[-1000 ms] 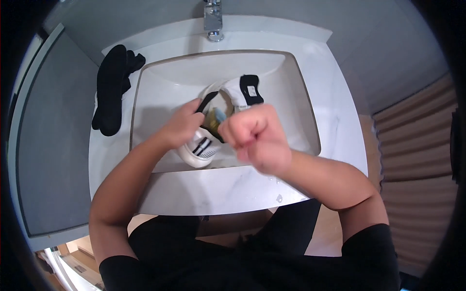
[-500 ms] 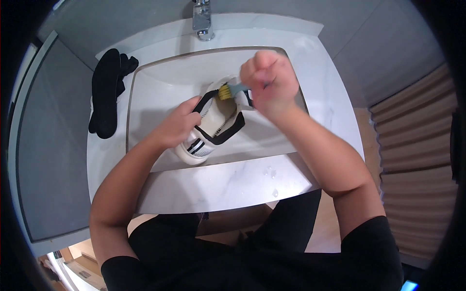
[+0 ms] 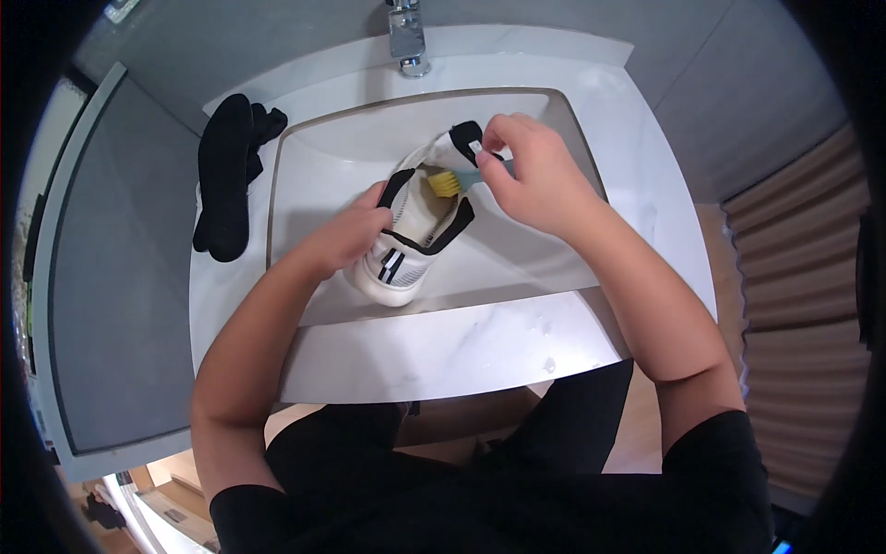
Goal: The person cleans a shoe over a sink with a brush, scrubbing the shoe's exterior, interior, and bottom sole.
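Observation:
A white sneaker (image 3: 406, 242) with black trim and black stripes lies in the white sink basin (image 3: 517, 268). My left hand (image 3: 349, 233) grips the sneaker's side and steadies it. My right hand (image 3: 535, 180) holds a small brush (image 3: 454, 182) with yellow bristles and a teal handle. The bristles sit at the shoe's opening, near the black tongue.
A chrome faucet (image 3: 406, 37) stands at the back of the sink. A black cloth item, perhaps socks (image 3: 229, 175), lies on the white counter left of the basin. The marble front ledge (image 3: 443, 346) runs below the basin. Grey wall panels flank the counter.
My right hand has moved back from in front of the shoe to its far side, bringing the brush to the shoe's opening. The left hand stays on the sneaker.

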The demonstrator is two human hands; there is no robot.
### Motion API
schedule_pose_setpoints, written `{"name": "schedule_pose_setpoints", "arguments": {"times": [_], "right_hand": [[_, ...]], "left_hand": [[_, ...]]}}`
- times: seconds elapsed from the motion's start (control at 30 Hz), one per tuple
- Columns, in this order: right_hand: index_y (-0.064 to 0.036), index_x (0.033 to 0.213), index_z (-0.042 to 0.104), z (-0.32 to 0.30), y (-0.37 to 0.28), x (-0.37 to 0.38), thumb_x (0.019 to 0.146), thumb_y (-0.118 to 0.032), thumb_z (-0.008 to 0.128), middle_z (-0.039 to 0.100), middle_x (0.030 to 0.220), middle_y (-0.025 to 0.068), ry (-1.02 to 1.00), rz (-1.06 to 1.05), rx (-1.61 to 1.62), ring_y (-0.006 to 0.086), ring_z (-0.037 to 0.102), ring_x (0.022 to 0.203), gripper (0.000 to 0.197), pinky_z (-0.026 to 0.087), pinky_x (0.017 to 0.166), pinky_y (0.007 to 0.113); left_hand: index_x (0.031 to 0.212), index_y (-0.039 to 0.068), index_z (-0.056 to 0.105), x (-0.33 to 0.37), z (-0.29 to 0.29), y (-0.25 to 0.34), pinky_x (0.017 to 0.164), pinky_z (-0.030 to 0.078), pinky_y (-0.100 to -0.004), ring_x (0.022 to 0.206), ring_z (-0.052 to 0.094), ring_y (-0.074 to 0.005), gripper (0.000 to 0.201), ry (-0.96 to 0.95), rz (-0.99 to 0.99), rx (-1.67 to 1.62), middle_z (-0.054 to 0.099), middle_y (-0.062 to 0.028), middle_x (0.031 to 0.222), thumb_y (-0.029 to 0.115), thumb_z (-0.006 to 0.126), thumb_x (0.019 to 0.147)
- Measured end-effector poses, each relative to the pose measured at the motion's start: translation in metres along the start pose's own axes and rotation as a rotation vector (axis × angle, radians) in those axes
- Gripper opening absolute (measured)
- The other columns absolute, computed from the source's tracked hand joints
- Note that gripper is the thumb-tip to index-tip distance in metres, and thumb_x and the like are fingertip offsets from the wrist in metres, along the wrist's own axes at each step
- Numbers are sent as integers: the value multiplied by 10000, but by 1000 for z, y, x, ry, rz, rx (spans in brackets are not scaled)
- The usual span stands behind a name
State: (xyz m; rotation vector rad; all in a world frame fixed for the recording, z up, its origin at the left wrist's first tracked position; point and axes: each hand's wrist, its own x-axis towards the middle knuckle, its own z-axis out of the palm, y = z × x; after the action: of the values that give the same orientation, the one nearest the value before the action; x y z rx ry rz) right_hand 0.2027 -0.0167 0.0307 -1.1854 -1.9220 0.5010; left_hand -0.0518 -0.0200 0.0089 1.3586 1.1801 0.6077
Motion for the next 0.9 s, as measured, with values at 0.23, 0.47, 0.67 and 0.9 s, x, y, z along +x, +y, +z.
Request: {"name": "schedule_pose_setpoints", "arguments": {"times": [0.23, 0.47, 0.67, 0.9], "right_hand": [[35, 1046, 704, -15, -6, -7, 1025, -195, 587, 631, 641, 104, -260, 143, -251, 196, 619, 503, 259, 489, 532, 355], [28, 1104, 726, -11, 16, 11, 1023, -165, 575, 594, 628, 12, -438, 353, 169, 85, 555, 532, 258, 447, 517, 288], [7, 1062, 759, -24, 17, 10, 977, -82, 616, 679, 782, 46, -519, 49, 189, 116, 575, 724, 187, 463, 657, 292], [-4, 1012, 765, -19, -6, 4, 878, -4, 630, 695, 788, 135, -631, 52, 168, 213, 606, 712, 191, 492, 670, 345]], "left_hand": [[1284, 17, 542, 1, -24, 0, 519, 578, -353, 863, 694, -263, 411, -201, -163, 895, 596, -194, 1213, 289, 419, 1002], [1169, 8, 628, -32, 30, 16, 681, 569, -344, 807, 678, -230, 331, -348, -162, 234, 696, -190, 945, 264, 554, 973], [931, 57, 706, -7, -17, 24, 870, 534, -402, 991, 676, -285, 384, 83, -164, 1209, 711, -162, 1034, 436, 707, 874], [1558, 104, 312, 21, -68, -29, 1095, 442, -432, 1318, 525, -408, 1080, -144, 470, 1156, 548, -253, 1409, 322, 905, 682]]}}
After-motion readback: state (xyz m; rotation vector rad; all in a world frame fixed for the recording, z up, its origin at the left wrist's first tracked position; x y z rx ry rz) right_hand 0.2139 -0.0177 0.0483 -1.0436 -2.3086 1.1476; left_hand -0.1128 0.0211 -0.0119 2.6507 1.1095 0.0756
